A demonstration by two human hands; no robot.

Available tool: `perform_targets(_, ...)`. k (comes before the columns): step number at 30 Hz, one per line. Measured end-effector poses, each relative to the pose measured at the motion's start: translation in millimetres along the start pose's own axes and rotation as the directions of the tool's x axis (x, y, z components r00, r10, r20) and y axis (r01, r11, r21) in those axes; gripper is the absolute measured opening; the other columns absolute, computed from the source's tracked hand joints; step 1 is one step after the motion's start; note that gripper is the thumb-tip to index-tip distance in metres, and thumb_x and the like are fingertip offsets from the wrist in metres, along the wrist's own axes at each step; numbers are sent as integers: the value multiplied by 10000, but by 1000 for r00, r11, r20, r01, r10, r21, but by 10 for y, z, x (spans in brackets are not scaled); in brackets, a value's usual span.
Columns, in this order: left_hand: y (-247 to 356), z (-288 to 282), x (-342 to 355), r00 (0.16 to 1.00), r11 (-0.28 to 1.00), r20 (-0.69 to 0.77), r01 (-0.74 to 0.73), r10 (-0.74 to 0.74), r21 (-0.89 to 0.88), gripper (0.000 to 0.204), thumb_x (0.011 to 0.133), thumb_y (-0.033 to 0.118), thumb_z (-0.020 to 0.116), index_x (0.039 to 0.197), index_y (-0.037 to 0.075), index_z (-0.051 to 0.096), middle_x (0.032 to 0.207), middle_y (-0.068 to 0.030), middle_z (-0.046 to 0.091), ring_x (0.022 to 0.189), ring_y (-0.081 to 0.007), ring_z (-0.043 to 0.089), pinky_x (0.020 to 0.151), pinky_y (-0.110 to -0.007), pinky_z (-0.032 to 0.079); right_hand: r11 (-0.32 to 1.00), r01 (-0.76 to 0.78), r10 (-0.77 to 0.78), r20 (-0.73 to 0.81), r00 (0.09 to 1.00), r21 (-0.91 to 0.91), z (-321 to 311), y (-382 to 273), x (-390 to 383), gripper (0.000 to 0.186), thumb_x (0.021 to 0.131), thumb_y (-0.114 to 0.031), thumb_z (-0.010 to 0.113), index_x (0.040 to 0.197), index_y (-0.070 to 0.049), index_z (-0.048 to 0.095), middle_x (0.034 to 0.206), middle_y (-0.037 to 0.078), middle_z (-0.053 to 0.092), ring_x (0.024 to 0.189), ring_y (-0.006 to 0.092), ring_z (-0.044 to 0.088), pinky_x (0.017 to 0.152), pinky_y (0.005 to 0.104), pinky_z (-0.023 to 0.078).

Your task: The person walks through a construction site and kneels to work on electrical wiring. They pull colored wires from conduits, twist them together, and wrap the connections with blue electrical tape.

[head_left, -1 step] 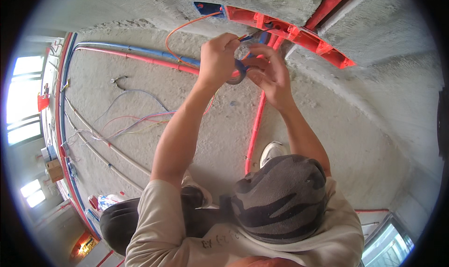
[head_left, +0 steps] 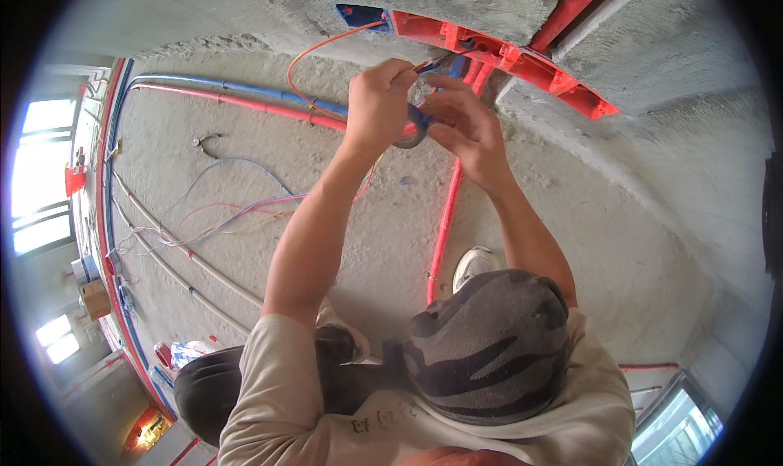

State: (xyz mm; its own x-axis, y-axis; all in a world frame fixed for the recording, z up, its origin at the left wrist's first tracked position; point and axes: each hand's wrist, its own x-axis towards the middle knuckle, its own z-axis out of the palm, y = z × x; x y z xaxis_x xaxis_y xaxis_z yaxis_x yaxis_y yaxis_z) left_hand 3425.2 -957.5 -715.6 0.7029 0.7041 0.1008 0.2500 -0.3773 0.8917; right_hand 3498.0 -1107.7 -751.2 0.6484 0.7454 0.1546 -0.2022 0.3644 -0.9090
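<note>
My left hand [head_left: 379, 103] is closed in a pinch on the ends of several electrical wires [head_left: 424, 66], with orange and blue among them. They lead toward a red wall box. Close by on the right, my right hand [head_left: 469, 125] has its fingers bent, thumb and forefinger at a roll of blue electrical tape [head_left: 413, 131] between the two hands. Part of the roll is hidden by the fingers. An orange wire [head_left: 292, 70] loops from the blue box [head_left: 363, 16] down behind my left hand.
A row of red junction boxes [head_left: 563, 82] is set in the concrete wall ahead. Blue conduit [head_left: 245, 86] and red conduit [head_left: 253, 104] run along the floor; another red pipe [head_left: 444, 229] comes toward me. Loose wires [head_left: 220, 213] lie at the left. A capped head [head_left: 489, 348] fills the lower middle.
The fingers of my right hand have shifted slightly down and closer to the tape, and the roll has tilted a little. My left hand has hardly moved.
</note>
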Motion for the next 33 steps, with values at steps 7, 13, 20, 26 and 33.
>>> perform_targets(7,-44,-9,5,1000,998,-13,-19,20,63,152,928,101,669,1027,11,741,760,-108,670,667,-206,616,626,-362,485,975,-180,178,-28,984,-132,-78,-70,118,110,925,48,642,1009,-21,658,1132,29,662,935,66,624,773,235,496)
perform_targets(13,-57,-27,-45,954,876,37,-289,298,387,104,905,42,652,991,35,710,959,-176,704,848,-413,671,718,-472,525,867,63,-116,-78,990,-494,-52,-194,387,43,935,-42,673,950,-5,688,907,44,647,801,127,633,719,278,502)
perform_targets(20,20,25,-129,937,847,42,-333,348,415,159,770,17,648,922,46,685,914,-172,692,825,-410,683,710,-500,547,738,88,-157,-43,987,-669,39,-137,533,88,912,-35,703,988,-10,739,905,33,655,760,103,653,689,284,531)
perform_targets(26,19,36,-166,973,944,39,-231,229,237,127,895,19,667,1014,11,713,951,-194,708,877,-393,692,749,-415,535,836,-165,103,-145,984,-524,-60,-117,484,253,920,-56,715,1167,-9,691,836,-1,619,776,76,612,683,254,500)
perform_targets(33,-9,95,-222,985,960,13,-168,169,222,124,910,30,676,1022,-9,713,932,-212,708,861,-390,692,753,-404,531,807,-184,228,9,974,-561,-178,-148,525,300,981,-173,679,1244,-30,651,816,-5,598,735,58,558,645,238,457)
